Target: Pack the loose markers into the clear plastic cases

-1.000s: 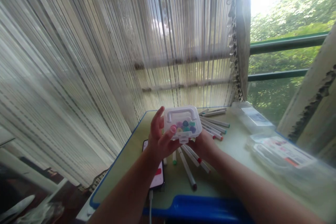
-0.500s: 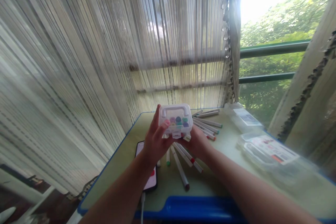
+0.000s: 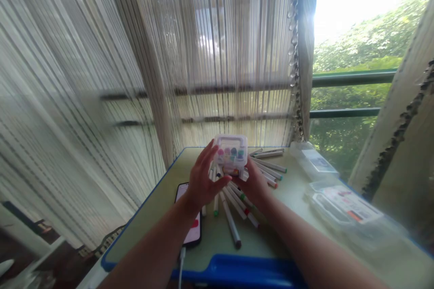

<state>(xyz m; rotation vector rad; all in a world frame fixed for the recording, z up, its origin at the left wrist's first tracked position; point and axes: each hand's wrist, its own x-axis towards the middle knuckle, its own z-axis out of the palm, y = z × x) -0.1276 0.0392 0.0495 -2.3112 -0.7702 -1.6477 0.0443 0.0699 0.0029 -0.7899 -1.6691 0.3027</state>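
Note:
Between both hands, above the table, is a small clear plastic case [image 3: 230, 142] with a carry handle. Round coloured marker ends show through its wall. My left hand [image 3: 201, 183] grips the case's left side, thumb bent under the near edge. On the right side, my right hand [image 3: 253, 183] holds it from below, its fingers partly hidden. Loose white markers [image 3: 232, 223] with coloured ends lie fanned out on the table under and beyond the hands.
A phone [image 3: 193, 235] with a white cable [image 3: 181, 264] lies left of the markers. Two clear plastic cases, a near one [image 3: 339, 216] and a far one [image 3: 313, 162], sit at the table's right. A blue tray [image 3: 254, 268] edges the front; string curtains [image 3: 237, 54] hang behind.
The case has tilted, and the gap under its front edge looks wider. My left thumb has moved from the front face to below the near edge. The camera view has shifted slightly.

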